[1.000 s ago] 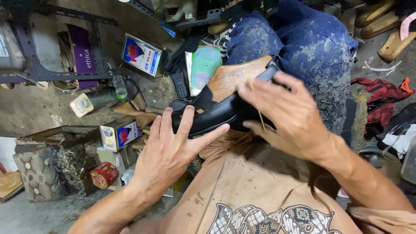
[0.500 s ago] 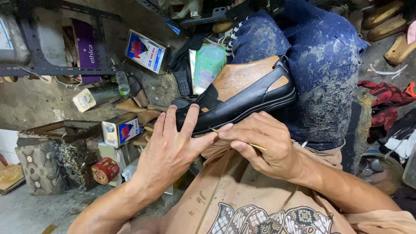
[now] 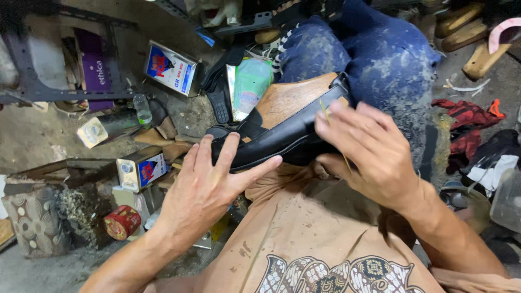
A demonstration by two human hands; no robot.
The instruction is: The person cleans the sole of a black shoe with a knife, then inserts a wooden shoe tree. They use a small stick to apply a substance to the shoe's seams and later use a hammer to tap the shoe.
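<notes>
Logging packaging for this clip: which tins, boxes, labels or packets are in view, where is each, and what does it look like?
Large rectangular tin, upper left on the floor: white, blue and red label.
Small rectangular tin, just left of the left hand: blue, red, cream.
Round red tin, lower left.
Purple flat pack, far left in a dark frame.
Green plastic packet, above the black shoe.
</notes>
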